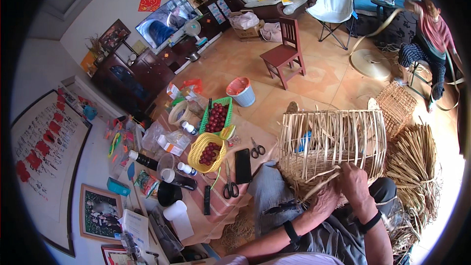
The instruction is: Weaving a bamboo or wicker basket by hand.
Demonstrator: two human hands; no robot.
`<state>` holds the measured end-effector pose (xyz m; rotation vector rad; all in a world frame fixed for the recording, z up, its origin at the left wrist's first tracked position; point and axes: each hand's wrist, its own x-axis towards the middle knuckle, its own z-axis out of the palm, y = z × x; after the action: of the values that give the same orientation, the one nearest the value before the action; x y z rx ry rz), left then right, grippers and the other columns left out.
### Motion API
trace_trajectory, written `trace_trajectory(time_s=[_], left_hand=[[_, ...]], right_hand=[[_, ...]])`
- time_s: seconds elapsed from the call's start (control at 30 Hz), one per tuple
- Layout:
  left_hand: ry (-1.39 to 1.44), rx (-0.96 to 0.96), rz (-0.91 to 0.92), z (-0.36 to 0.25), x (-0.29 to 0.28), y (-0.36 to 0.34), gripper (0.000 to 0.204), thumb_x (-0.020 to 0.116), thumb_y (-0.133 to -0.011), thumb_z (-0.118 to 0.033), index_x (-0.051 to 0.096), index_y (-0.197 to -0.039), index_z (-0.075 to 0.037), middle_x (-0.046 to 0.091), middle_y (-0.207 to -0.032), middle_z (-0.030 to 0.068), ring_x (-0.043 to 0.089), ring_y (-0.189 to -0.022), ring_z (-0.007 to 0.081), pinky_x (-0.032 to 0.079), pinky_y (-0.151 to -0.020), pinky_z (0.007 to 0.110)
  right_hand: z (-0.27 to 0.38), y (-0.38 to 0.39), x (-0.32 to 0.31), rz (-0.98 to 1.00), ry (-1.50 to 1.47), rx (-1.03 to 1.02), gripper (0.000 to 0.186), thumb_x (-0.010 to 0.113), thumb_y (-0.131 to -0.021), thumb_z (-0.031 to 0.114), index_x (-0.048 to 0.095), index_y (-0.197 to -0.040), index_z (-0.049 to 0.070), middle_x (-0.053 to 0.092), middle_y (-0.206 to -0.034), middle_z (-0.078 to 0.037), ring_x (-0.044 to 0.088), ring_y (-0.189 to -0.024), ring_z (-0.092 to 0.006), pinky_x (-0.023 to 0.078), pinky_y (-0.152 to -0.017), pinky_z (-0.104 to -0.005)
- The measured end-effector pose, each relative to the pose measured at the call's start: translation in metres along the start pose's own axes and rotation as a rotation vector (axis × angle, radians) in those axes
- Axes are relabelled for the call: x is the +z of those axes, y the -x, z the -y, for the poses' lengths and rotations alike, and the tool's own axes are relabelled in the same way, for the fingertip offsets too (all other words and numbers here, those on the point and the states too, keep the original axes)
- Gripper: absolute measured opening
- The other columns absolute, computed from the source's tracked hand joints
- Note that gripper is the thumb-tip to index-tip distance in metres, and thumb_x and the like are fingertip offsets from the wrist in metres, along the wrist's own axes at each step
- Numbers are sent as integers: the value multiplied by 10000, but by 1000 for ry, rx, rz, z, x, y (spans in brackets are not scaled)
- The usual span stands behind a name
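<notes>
Resting at the lap (272, 191): one openwork basket (333, 143), probably light, springy, staves (367, 135) snappable; best held by its woven band (314, 162). Right grip (354, 182) pinched on a pale strand (319, 186); left grip (326, 198) alongside, closure cannot be told.

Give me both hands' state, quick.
Left hand: at the woven basket; partly hidden, grip cannot be told.
Right hand: closed, apparently holding a straw strip.
</notes>
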<state>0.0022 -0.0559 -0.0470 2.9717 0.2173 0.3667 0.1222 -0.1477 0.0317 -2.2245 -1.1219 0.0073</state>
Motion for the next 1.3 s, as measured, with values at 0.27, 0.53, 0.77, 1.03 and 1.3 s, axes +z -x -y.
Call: trace_trajectory(time_s=[0.27, 0.53, 0.77, 1.03, 1.3], left_hand=[[326, -53, 139, 10, -30, -6, 555, 665, -1053, -514, 606, -1298, -20, 647, -1261, 204, 613, -1239, 387, 443, -1076, 548], [602, -129, 55, 14, -36, -18, 331, 610, -1123, -380, 649, -1144, -52, 706, -1022, 181, 704, -1013, 384, 522, -934, 514], [541, -199, 58, 4, -37, -34, 339, 691, -1076, -340, 697, -884, -62, 728, -813, 167, 737, -811, 381, 565, -749, 516], [528, -142, -111, 5, -23, -27, 341, 734, -1040, -273, 671, -791, -49, 668, -688, 171, 705, -657, 368, 539, -628, 507], [493, -99, -209, 43, -39, -23, 364, 782, -989, -242, 633, -709, -64, 651, -654, 141, 675, -584, 315, 525, -566, 451]], right_hand=[[-26, 23, -7, 47, -348, -24, 373, 810, -879, -37, 630, -1198, 32, 745, -969, -142, 774, -817, -307, 630, -735, -397], [-73, 86, -3, -118, -1521, 582, 205, 780, -1024, 93, 622, -1155, 83, 743, -846, -51, 548, -554, -61, 445, -475, -233], [-81, 76, 18, -225, -572, 465, 289, 851, -922, 84, 608, -1063, 14, 678, -721, -113, 654, -617, -185, 479, -563, -362], [-60, 67, 10, -116, -221, 355, 200, 736, -923, 50, 598, -804, -31, 598, -660, -225, 623, -607, -405, 468, -614, -487], [-19, 54, -9, -130, 15, 15, 166, 694, -944, 46, 610, -825, -34, 616, -683, -231, 601, -611, -428, 469, -610, -493]])
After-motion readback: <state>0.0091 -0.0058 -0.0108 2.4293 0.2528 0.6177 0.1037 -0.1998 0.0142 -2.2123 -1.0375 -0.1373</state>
